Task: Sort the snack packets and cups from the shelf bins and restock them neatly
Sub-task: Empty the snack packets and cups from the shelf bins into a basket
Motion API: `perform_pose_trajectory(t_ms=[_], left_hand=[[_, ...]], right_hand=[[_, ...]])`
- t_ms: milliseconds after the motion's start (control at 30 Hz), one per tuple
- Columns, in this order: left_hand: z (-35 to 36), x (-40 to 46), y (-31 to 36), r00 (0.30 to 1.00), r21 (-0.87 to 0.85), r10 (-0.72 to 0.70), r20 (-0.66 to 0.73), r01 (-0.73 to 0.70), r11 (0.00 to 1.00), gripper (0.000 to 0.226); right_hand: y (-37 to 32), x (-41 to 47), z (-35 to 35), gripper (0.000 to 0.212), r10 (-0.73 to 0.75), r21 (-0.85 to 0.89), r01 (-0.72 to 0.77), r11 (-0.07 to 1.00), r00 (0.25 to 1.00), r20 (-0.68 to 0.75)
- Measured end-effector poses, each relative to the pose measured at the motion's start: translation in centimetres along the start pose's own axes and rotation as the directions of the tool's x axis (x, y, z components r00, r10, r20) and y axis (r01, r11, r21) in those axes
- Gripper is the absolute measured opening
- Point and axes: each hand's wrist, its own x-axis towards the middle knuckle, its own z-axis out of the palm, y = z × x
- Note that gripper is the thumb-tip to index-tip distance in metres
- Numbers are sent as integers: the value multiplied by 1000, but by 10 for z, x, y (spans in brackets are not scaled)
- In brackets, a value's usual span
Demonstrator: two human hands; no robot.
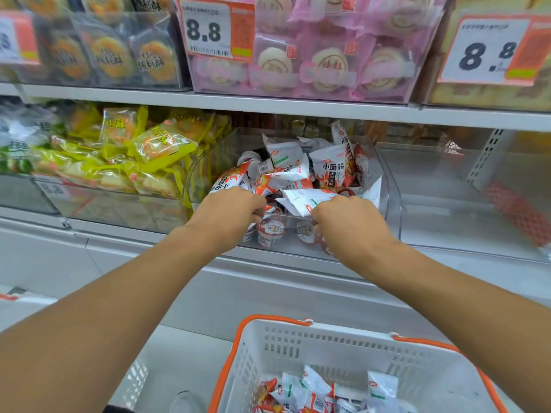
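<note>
2 hands (pixel 235 205); 1 basket (pixel 343 347); 3 price tags (pixel 208 29); approx 4 cups (pixel 269 232) visible.

We've got bright, even shop light from overhead, soft shadows only, pale glare on the clear bin (pixel 390 186) walls, upper price tags (pixel 208 28) blurred, edges bowed by wide-angle distortion

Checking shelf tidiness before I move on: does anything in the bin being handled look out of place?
Yes. The clear bin holds white-and-orange snack packets heaped at all angles over small cups at the front, so two products are jumbled together.
</note>
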Motion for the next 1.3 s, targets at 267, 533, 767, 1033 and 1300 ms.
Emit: perform_pose_trajectory(t_ms=[267, 533, 767, 1033, 1300], left_hand=[[-24, 2, -6, 997, -147, -29, -76, 18, 989, 7], [-39, -36, 3, 994, -32, 23, 107, -20, 999, 4], [-53, -45, -3, 991, -299, 49, 121, -10, 954, 13], [-32, -16, 9, 997, -311, -75, -11, 68, 948, 70], [-27, 6, 14, 990, -299, -134, 41, 140, 944, 27]], right_hand=[[12, 15, -14, 15, 35, 121, -23, 992, 994, -101], [-7, -37, -22, 11, -92, 50, 90, 995, 995, 33], [1, -50, -38, 14, -226, 44, 224, 974, 973, 51], [51, -42, -79, 60, -102, 202, 68, 977, 981, 166], [22, 5, -48, 59, -258, 377, 154, 913, 935, 243]])
